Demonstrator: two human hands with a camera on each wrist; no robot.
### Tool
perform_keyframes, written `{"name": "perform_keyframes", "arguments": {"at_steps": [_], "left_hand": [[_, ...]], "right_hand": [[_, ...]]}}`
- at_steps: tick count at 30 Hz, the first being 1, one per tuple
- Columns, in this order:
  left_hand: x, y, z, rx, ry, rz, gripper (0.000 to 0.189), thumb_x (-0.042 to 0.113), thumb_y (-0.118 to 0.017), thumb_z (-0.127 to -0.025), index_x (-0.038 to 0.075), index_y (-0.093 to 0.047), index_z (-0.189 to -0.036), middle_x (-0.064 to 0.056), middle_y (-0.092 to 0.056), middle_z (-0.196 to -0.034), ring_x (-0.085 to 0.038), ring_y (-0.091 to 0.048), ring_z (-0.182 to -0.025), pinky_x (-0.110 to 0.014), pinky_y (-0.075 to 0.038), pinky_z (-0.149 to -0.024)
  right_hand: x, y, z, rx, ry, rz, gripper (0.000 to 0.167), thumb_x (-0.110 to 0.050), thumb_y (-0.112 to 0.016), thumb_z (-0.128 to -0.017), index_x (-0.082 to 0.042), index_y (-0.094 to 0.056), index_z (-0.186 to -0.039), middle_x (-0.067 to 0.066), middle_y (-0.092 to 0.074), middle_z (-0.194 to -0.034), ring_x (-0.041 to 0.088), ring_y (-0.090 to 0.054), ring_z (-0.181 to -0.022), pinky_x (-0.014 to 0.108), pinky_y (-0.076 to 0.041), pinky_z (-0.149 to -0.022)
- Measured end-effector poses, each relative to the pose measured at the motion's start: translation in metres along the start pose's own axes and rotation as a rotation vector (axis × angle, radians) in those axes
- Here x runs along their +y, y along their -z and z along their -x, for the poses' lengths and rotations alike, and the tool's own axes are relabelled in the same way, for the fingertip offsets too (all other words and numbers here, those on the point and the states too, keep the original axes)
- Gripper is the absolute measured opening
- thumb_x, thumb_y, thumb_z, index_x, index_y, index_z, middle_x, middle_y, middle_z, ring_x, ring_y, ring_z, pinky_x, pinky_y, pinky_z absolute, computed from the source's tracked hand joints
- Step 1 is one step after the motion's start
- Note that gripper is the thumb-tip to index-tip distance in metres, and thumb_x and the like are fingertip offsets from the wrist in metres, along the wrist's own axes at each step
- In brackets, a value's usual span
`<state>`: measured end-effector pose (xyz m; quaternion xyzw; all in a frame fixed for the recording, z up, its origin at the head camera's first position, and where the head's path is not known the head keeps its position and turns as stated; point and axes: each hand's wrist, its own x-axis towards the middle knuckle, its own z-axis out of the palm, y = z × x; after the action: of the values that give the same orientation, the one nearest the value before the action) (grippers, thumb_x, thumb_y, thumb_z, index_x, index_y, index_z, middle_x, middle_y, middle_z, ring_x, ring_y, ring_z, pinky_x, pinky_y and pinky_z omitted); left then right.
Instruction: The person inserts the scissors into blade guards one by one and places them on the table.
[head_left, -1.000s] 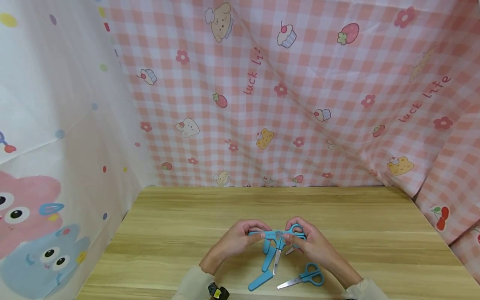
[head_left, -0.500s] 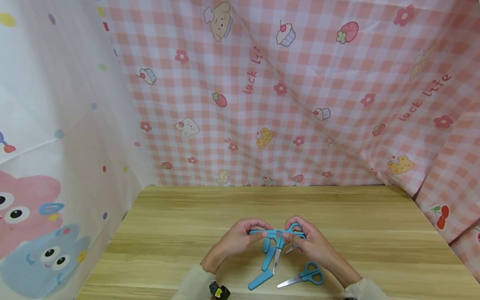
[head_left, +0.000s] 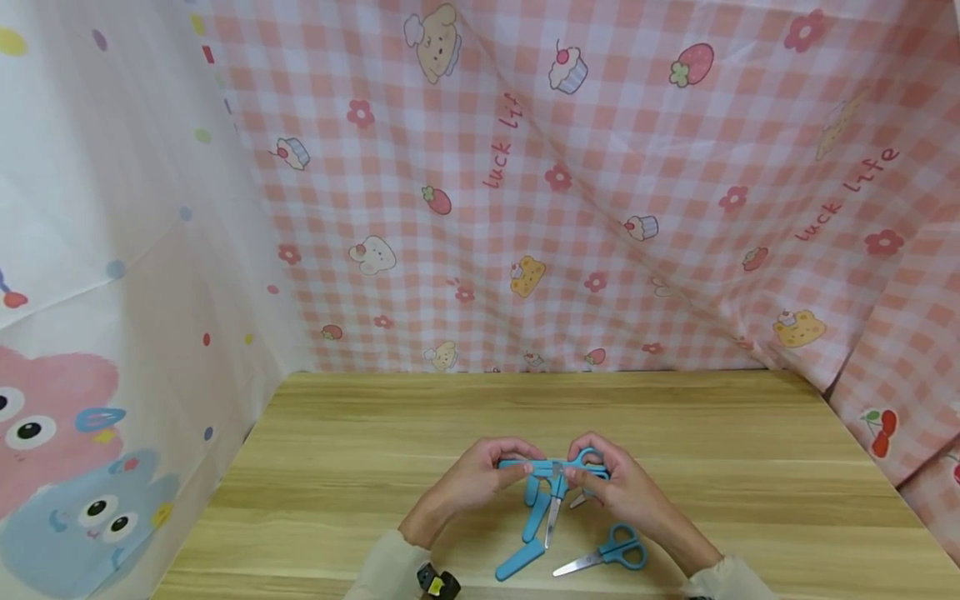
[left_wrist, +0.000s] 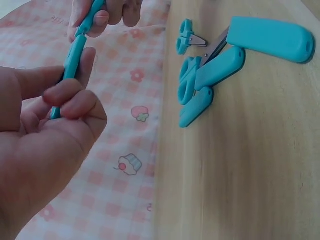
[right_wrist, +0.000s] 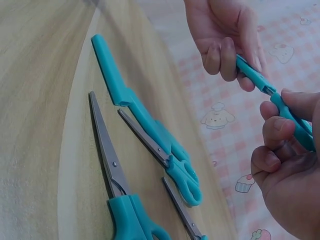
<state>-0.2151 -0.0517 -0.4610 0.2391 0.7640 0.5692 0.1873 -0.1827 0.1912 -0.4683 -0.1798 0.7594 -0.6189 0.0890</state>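
The pair of scissors with turquoise plastic handles is held in the air in front of you, apart from the light wood-grain table. Your right hand pinches its handles, and your left hand has its fingers bent around a slim turquoise plastic cover. Both hands meet end to end, I think so that blade and cover lie in one line; most of the blade seems to be inside.

Below, on the table, lie three more covers of the same turquoise, the widest nearest to you. Among them is a medium pair of scissors, and beside it the large pair with a bare steel blade. They lie close, probably for easy reach.

The right wrist view shows a little metal between held handle and cover, and a small pair of scissors, which your right hand partly hides in the head view. Only the head view shows the whole pink checked cloth backdrop.
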Motion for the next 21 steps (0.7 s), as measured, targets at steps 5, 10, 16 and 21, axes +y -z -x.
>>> {"name": "perform_keyframes", "arguments": {"at_steps": [5, 10, 16, 21], "left_hand": [[0.004, 0.004, 0.002, -0.072, -0.009, 0.042, 0.025, 0.01, -0.05, -0.102, 0.011, -0.068, -0.12, 0.0, -0.048, -0.073, -0.014, -0.039, -0.064, -0.022, -0.036, -0.058], [0.007, 0.006, 0.004, -0.029, 0.019, 0.049, 0.022, 0.01, -0.054, -0.101, 0.01, -0.068, -0.117, 0.0, -0.051, -0.075, -0.014, -0.044, -0.067, -0.024, -0.039, -0.061], [0.004, 0.007, 0.005, 0.082, 0.056, 0.055, 0.015, 0.014, -0.067, -0.095, 0.007, -0.07, -0.108, -0.001, -0.062, -0.08, -0.012, -0.052, -0.069, -0.025, -0.046, -0.064], [0.001, 0.009, 0.004, 0.094, 0.058, 0.075, 0.014, 0.014, -0.068, -0.094, 0.008, -0.071, -0.106, -0.006, -0.065, -0.085, -0.011, -0.052, -0.069, -0.033, -0.053, -0.071]], "right_hand": [[0.0, 0.003, 0.001, -0.012, 0.008, -0.016, 0.021, -0.016, -0.062, -0.098, -0.002, -0.051, -0.108, 0.012, -0.067, -0.086, 0.009, -0.046, -0.059, 0.02, -0.04, -0.051], [-0.002, 0.007, 0.002, -0.056, 0.036, -0.046, 0.02, -0.015, -0.058, -0.101, 0.0, -0.05, -0.11, 0.006, -0.067, -0.087, 0.006, -0.047, -0.06, 0.022, -0.04, -0.053], [-0.005, 0.01, 0.002, -0.094, 0.078, -0.036, 0.019, -0.015, -0.056, -0.102, 0.0, -0.049, -0.112, 0.008, -0.067, -0.093, 0.009, -0.061, -0.077, 0.026, -0.051, -0.066], [-0.004, 0.011, 0.001, -0.107, 0.098, -0.003, 0.019, -0.014, -0.055, -0.102, 0.0, -0.05, -0.114, 0.016, -0.067, -0.1, 0.016, -0.067, -0.094, 0.031, -0.056, -0.08]]}}
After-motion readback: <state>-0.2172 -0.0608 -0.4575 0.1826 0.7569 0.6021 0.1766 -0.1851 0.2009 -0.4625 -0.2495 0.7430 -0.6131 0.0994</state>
